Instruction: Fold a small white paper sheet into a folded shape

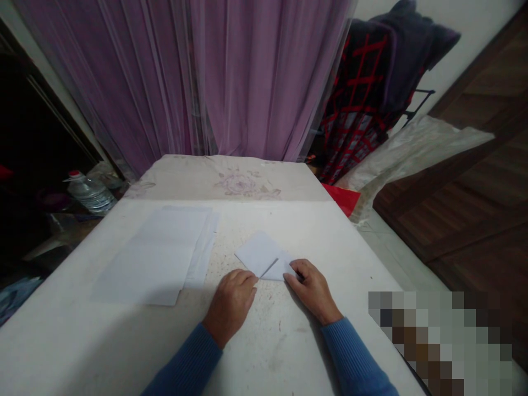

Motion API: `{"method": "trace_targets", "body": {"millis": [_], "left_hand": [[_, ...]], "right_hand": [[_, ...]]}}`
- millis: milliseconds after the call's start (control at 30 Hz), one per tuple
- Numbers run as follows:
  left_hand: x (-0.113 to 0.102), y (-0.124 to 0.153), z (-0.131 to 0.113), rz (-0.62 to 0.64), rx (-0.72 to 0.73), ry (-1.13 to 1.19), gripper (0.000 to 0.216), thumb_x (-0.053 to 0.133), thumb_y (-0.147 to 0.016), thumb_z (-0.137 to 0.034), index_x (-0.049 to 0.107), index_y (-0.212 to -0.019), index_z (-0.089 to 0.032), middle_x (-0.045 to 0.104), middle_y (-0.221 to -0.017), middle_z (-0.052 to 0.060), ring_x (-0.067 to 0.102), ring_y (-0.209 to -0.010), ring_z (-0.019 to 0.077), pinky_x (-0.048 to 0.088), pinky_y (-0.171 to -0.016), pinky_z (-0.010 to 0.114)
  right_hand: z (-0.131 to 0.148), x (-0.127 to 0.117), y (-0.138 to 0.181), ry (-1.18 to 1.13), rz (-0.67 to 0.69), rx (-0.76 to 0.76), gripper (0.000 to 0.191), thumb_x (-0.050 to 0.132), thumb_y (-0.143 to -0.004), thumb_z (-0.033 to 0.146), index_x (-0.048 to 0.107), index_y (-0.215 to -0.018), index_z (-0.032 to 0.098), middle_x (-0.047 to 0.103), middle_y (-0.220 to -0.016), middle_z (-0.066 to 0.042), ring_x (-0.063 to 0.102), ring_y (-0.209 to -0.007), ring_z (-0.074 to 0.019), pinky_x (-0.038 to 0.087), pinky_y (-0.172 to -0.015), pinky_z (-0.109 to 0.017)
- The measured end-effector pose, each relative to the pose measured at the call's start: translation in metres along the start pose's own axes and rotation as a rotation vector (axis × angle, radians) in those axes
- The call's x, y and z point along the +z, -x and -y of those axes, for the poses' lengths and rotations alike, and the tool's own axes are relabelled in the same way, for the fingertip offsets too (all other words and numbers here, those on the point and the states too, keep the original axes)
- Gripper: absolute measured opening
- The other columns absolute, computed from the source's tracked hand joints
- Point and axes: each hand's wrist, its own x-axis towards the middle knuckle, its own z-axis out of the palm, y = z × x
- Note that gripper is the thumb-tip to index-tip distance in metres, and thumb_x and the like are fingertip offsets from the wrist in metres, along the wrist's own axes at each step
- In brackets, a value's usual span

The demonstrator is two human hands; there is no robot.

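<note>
Pointing one corner forward lies folded paper [258, 251]; long axis unclear.

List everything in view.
Table: one, white, centre
Folded paper: one, white, table's middle
Flat sheets: at least two, white, table's left
Curtains: at least two, purple, behind table
Bottle: one, clear with red cap, left
Hanging fabrics: several, dark and red-checked, back right
Plastic sheet: one, whitish, right
Red item: one, red, right
Wooden panel: one, brown, right
Cloth: one, blue, left
Sleeves: two, blue, foreground
Left grip: one, at paper's near corner
Right grip: one, at paper's right end
</note>
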Motion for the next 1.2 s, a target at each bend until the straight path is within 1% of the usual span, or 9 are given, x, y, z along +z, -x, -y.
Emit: {"method": "trace_targets", "body": {"millis": [133,267,367,433,700,800,900,1067,1200], "left_hand": [[-0.002,-0.004,-0.002,0.040,-0.042,-0.019,0.012,0.056,-0.087,-0.014,0.063,-0.096,-0.019,0.068,-0.094,0.006,0.061,-0.092,0.0221,0.052,-0.084,0.040],[-0.001,-0.011,-0.008,0.051,-0.107,-0.071,0.011,0.060,-0.087,-0.019,0.062,-0.097,-0.021,0.067,-0.092,0.005,0.060,-0.091,0.0221,0.048,-0.083,0.039],[0.000,-0.016,-0.013,0.060,-0.178,-0.097,0.002,0.064,-0.085,-0.023,0.064,-0.087,-0.023,0.065,-0.087,0.003,0.058,-0.090,0.0229,0.045,-0.081,0.039],[0.001,-0.018,-0.015,0.053,-0.198,-0.094,0.003,0.064,-0.086,-0.024,0.064,-0.083,-0.023,0.064,-0.086,0.003,0.056,-0.088,0.0220,0.043,-0.080,0.038],[0.007,-0.018,-0.012,0.077,-0.143,-0.176,0.003,0.062,-0.087,-0.021,0.063,-0.084,-0.022,0.063,-0.088,0.003,0.054,-0.086,0.0219,0.040,-0.079,0.038],[0.003,-0.013,-0.011,0.069,-0.117,-0.208,0.005,0.063,-0.086,-0.021,0.062,-0.081,-0.021,0.062,-0.086,0.002,0.053,-0.086,0.0219,0.040,-0.080,0.038],[-0.002,-0.006,-0.011,0.055,-0.102,-0.170,0.008,0.063,-0.086,-0.019,0.061,-0.079,-0.021,0.062,-0.084,0.002,0.054,-0.084,0.0211,0.040,-0.080,0.038],[-0.005,-0.003,-0.009,0.040,-0.167,-0.053,0.008,0.064,-0.084,-0.017,0.062,-0.078,-0.022,0.063,-0.085,0.001,0.056,-0.086,0.0200,0.042,-0.081,0.036],[-0.003,-0.003,-0.008,0.018,-0.194,0.000,0.008,0.065,-0.083,-0.016,0.062,-0.077,-0.022,0.063,-0.084,0.001,0.056,-0.087,0.0198,0.042,-0.082,0.036]], "right_hand": [[-0.001,-0.002,0.002,-0.055,-0.009,-0.038,0.014,0.057,-0.083,0.033,0.064,-0.080,0.021,0.066,-0.093,-0.006,0.062,-0.087,-0.0199,0.049,-0.079,-0.032],[0.000,-0.003,0.000,-0.052,0.000,-0.016,0.014,0.058,-0.082,0.033,0.064,-0.081,0.021,0.067,-0.092,-0.007,0.062,-0.087,-0.0206,0.049,-0.080,-0.034],[0.002,-0.003,-0.001,-0.043,0.000,0.000,0.014,0.058,-0.081,0.033,0.065,-0.082,0.021,0.067,-0.092,-0.007,0.063,-0.087,-0.0209,0.050,-0.080,-0.035],[0.002,-0.004,-0.001,-0.043,0.004,-0.007,0.014,0.058,-0.081,0.033,0.064,-0.081,0.021,0.067,-0.093,-0.006,0.063,-0.087,-0.0208,0.050,-0.081,-0.035],[0.003,-0.011,0.008,-0.103,0.013,-0.093,0.012,0.057,-0.082,0.028,0.064,-0.088,0.021,0.068,-0.091,-0.006,0.063,-0.086,-0.0194,0.052,-0.078,-0.032],[0.010,-0.013,0.018,-0.062,0.039,-0.156,0.011,0.055,-0.086,0.027,0.065,-0.085,0.021,0.069,-0.086,-0.005,0.064,-0.084,-0.0192,0.051,-0.077,-0.033],[0.017,-0.014,0.028,-0.016,0.081,-0.170,0.015,0.053,-0.089,0.028,0.066,-0.087,0.021,0.070,-0.084,-0.006,0.063,-0.080,-0.0195,0.051,-0.075,-0.033],[0.018,-0.014,0.030,-0.044,0.066,-0.099,0.020,0.051,-0.091,0.034,0.067,-0.087,0.021,0.070,-0.084,-0.007,0.064,-0.081,-0.0203,0.050,-0.075,-0.033],[0.016,-0.017,0.021,-0.090,0.136,0.010,0.025,0.049,-0.090,0.038,0.067,-0.085,0.022,0.070,-0.082,-0.005,0.064,-0.078,-0.0196,0.050,-0.071,-0.031]]}}
